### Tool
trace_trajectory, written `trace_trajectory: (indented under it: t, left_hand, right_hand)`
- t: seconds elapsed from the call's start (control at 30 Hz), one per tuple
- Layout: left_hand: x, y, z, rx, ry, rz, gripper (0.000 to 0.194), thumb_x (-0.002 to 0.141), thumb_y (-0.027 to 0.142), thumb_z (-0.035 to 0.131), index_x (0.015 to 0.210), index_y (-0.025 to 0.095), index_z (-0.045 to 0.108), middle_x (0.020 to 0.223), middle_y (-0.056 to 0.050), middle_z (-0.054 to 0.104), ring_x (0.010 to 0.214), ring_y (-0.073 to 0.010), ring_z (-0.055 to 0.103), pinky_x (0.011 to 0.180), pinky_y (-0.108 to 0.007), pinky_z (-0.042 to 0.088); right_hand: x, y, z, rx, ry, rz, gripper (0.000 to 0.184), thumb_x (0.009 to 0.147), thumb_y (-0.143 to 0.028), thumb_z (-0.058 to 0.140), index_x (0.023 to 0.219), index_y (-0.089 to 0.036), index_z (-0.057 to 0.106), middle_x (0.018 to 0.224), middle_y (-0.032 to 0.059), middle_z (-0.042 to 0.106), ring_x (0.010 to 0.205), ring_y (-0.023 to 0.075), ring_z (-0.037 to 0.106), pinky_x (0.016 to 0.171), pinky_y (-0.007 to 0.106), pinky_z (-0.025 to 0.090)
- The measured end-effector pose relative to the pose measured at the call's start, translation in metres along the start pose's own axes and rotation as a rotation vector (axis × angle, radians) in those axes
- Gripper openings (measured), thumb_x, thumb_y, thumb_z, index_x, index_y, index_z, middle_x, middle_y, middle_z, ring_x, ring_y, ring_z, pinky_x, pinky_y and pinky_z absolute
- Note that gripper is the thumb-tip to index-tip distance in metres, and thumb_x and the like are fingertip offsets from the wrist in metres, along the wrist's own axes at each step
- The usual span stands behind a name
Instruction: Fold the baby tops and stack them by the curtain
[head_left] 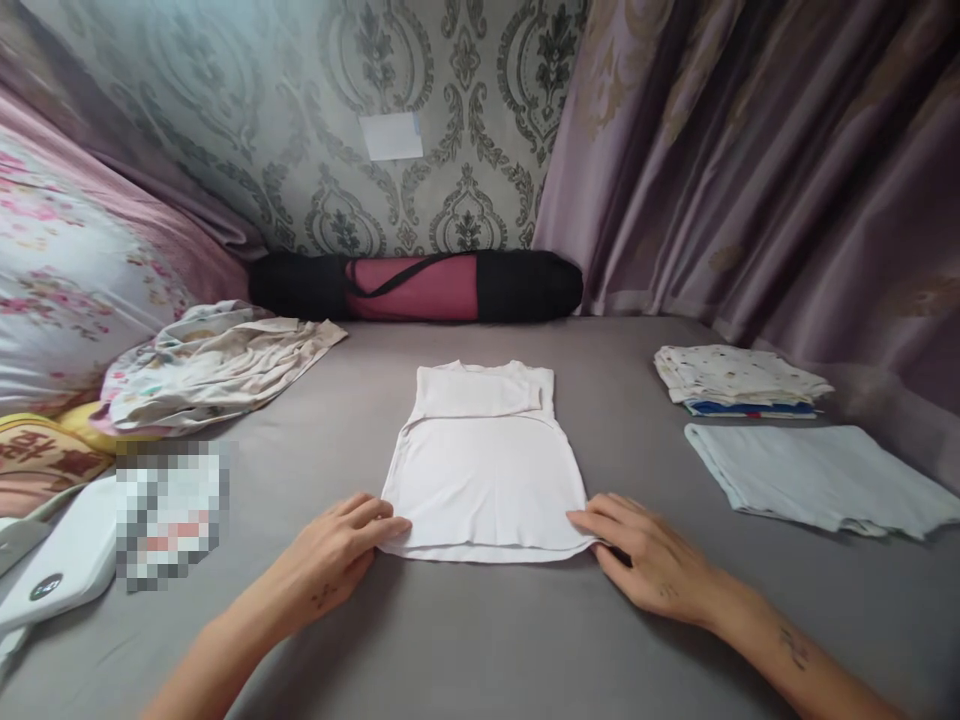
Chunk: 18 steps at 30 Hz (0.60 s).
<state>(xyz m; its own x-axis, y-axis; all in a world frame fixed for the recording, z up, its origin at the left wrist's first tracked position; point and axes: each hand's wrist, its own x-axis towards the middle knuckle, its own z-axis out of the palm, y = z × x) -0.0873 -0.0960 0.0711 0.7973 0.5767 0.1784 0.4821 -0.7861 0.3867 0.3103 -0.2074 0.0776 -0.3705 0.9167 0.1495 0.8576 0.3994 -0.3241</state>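
Observation:
A white long-sleeved shirt (487, 470) lies flat on the grey bed sheet (480, 640), its neckline away from me. Its sleeves are folded across the upper part, and the hem is nearest to me. At the left corner of the hem, my left hand (349, 545) pinches the fabric between thumb and fingers. My right hand (637, 550) grips the opposite hem corner, with the thumb under the cloth and the fingers on top. The two hem layers sit slightly apart along the front edge.
Folded clothes (739, 375) are stacked at the right, beside a pale blue folded garment (817, 475). Crumpled printed clothes (217, 365) lie at the left. A white power bank (67, 550) is nearer. Along the wall rests a black and pink long bag (416, 287).

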Motion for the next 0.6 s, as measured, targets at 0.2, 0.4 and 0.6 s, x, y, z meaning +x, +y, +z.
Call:
trace_trajectory:
  t: [0.2, 0.4, 0.6]
  left_hand:
    - [0.005, -0.013, 0.005, -0.055, 0.015, -0.021, 0.041, 0.088, 0.016, 0.047, 0.121, 0.036, 0.062, 0.132, -0.006, 0.057, 0.127, -0.0278, 0.047, 0.098, -0.043, 0.05]
    - [0.005, -0.018, 0.001, -0.231, -0.004, 0.052, 0.044, 0.094, 0.015, 0.037, 0.131, 0.034, 0.053, 0.128, -0.004, 0.063, 0.124, -0.0213, 0.056, 0.113, -0.046, 0.037]
    - [0.005, 0.001, -0.018, -0.194, 0.034, 0.015, 0.042, 0.095, 0.018, 0.039, 0.128, 0.036, 0.057, 0.127, -0.001, 0.064, 0.119, -0.0205, 0.06, 0.113, -0.047, 0.037]
  right_hand:
    - [0.006, 0.009, 0.0, 0.076, 0.029, -0.112, 0.037, 0.09, -0.006, 0.041, 0.111, -0.024, 0.067, 0.126, 0.0073, 0.062, 0.12, 0.0217, 0.056, 0.102, 0.041, 0.048]
    - [0.004, 0.01, -0.008, 0.088, 0.021, -0.144, 0.047, 0.091, -0.001, 0.034, 0.122, -0.021, 0.063, 0.123, 0.0062, 0.067, 0.116, 0.0173, 0.061, 0.103, 0.036, 0.049]
    - [0.0, 0.003, -0.03, 0.07, 0.006, -0.157, 0.05, 0.089, -0.001, 0.033, 0.126, -0.022, 0.062, 0.126, 0.0047, 0.065, 0.119, 0.0183, 0.059, 0.103, 0.037, 0.05]
